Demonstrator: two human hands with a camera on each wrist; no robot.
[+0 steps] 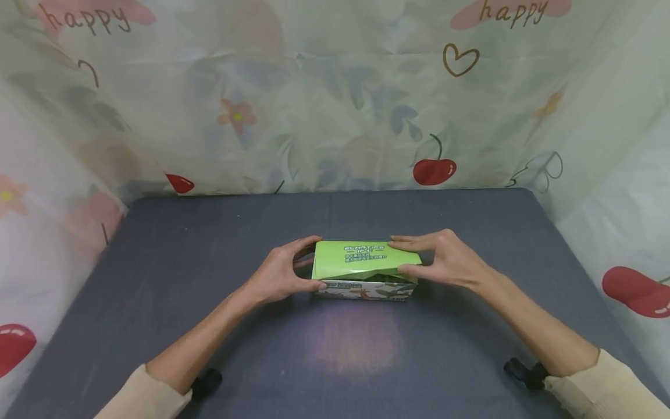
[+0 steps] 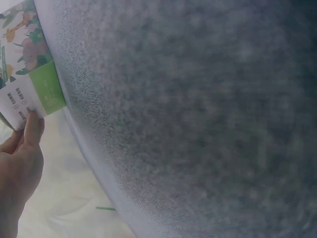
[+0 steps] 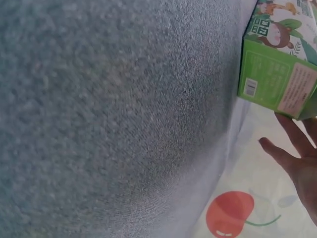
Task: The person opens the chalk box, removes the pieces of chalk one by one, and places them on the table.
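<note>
A small cardboard box (image 1: pixel 366 290) with a bright green lid (image 1: pixel 335 265) and animal pictures on its front lies in the middle of the table. The lid sits slightly raised along its front right edge, showing a dark gap. My left hand (image 1: pixel 277 273) grips the box's left end, thumb at the front and fingers behind. At the right end, my right hand (image 1: pixel 445 259) holds the lid between thumb and fingers. The left wrist view shows the left hand (image 2: pixel 22 163) at the white end panel; the right wrist view shows the right hand (image 3: pixel 302 163) by the green end panel.
A dark grey cloth covers the table (image 1: pixel 235 361). Behind it and on both sides hangs a pale curtain (image 1: pixel 324 116) printed with cherries, flowers and words. Dark wrist bands (image 1: pixel 206 384) sit at the cream sleeves (image 1: pixel 143 398).
</note>
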